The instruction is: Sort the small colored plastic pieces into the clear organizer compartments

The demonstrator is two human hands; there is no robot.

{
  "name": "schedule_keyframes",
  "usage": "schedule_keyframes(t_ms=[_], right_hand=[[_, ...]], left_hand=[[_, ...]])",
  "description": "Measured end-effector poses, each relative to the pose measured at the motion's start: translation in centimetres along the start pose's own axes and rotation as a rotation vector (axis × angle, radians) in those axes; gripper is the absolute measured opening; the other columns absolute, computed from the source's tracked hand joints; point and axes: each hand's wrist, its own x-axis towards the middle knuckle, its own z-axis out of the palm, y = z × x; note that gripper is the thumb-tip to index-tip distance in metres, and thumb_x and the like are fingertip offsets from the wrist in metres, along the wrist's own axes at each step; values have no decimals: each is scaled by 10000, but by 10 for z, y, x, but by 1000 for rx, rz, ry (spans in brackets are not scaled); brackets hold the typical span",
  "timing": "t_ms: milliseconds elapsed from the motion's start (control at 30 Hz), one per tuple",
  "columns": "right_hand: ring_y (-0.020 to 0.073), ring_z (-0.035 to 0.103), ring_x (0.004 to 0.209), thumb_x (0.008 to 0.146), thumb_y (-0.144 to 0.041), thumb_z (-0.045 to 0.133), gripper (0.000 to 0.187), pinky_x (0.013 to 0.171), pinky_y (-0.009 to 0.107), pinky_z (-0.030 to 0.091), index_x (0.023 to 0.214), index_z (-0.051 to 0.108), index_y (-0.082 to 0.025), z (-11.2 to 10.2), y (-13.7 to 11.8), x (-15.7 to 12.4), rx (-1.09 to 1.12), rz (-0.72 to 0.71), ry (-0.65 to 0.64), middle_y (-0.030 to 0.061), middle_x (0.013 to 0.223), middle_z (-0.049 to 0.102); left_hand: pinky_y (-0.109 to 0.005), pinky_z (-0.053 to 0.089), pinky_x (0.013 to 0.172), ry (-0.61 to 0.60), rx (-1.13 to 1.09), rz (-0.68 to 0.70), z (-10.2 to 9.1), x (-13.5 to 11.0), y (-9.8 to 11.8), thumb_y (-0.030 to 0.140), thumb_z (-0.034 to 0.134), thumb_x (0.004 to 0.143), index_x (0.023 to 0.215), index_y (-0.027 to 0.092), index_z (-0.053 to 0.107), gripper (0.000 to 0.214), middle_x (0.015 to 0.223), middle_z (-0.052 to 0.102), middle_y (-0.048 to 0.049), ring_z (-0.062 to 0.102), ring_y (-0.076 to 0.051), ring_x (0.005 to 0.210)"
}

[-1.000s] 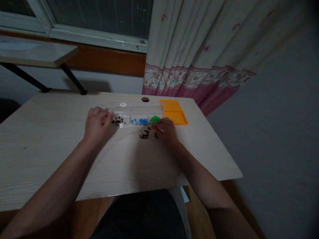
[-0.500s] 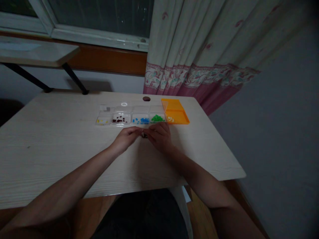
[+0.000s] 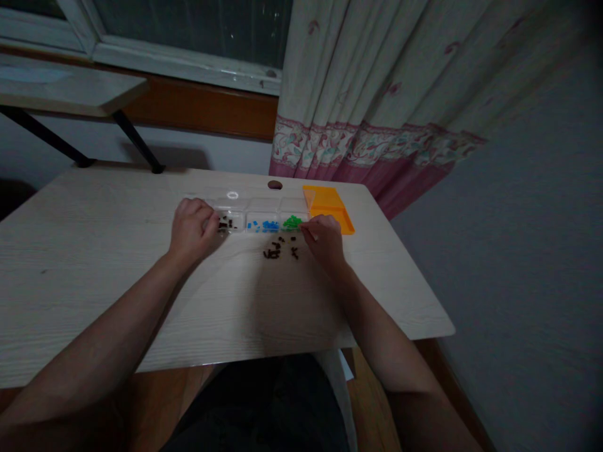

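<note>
A clear compartment tray lies across the far middle of the pale wooden table. It holds dark beads, blue beads and green beads in separate cells. My left hand rests at the tray's left end, fingers pinched by the dark-bead cell. My right hand sits in front of the orange tray, fingers curled together. A loose pile of dark beads lies on the table between my hands.
A round cable hole is behind the tray. A flowered curtain hangs at the back right. A second table stands at the back left under the window. The table's right edge drops off near the grey wall.
Half a second ago both hands met over the loose dark beads. Since then my left hand has moved back to the dark-bead cell, and my right hand has shifted right toward the orange tray.
</note>
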Motion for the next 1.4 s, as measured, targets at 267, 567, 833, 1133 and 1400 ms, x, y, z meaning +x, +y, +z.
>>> schedule_keyframes(t_ms=[267, 567, 833, 1133, 1400], right_hand=[[204, 559, 874, 907, -290, 649, 149, 799, 341, 380, 957, 788, -263, 3, 7, -3, 35, -117, -306, 44, 901, 702], [223, 541, 882, 875, -305, 696, 124, 799, 360, 382, 924, 805, -271, 7, 1, -3, 13, -106, -314, 56, 864, 677], [220, 551, 867, 877, -246, 665, 123, 811, 360, 403, 864, 785, -226, 10, -1, -3, 57, -102, -298, 60, 843, 677], [198, 580, 815, 906, -302, 647, 153, 778, 345, 456, 864, 771, -223, 8, -9, -1, 268, -18, -82, 52, 832, 664], [194, 578, 848, 938, -313, 614, 175, 808, 357, 468, 914, 779, -262, 3, -55, -10, 294, -169, 37, 49, 846, 645]], left_hand=[[-420, 352, 885, -27, 271, -216, -9, -1, -39, 354, 516, 875, 722, 162, 647, 278, 855, 560, -98, 498, -276, 950], [-410, 353, 845, -87, 372, -270, -20, -2, -55, 413, 535, 862, 749, 150, 647, 308, 874, 542, -106, 471, -280, 950], [-412, 374, 848, -66, 369, -298, -19, -1, -61, 498, 508, 889, 746, 157, 667, 403, 839, 530, -99, 475, -271, 904], [-398, 393, 884, 1, 34, -6, -2, -7, -4, 414, 478, 960, 801, 175, 710, 370, 836, 600, -81, 523, -249, 908], [-325, 435, 788, -293, -546, 128, 30, -30, 64, 378, 456, 1001, 999, 204, 717, 314, 827, 601, -59, 561, -189, 835]])
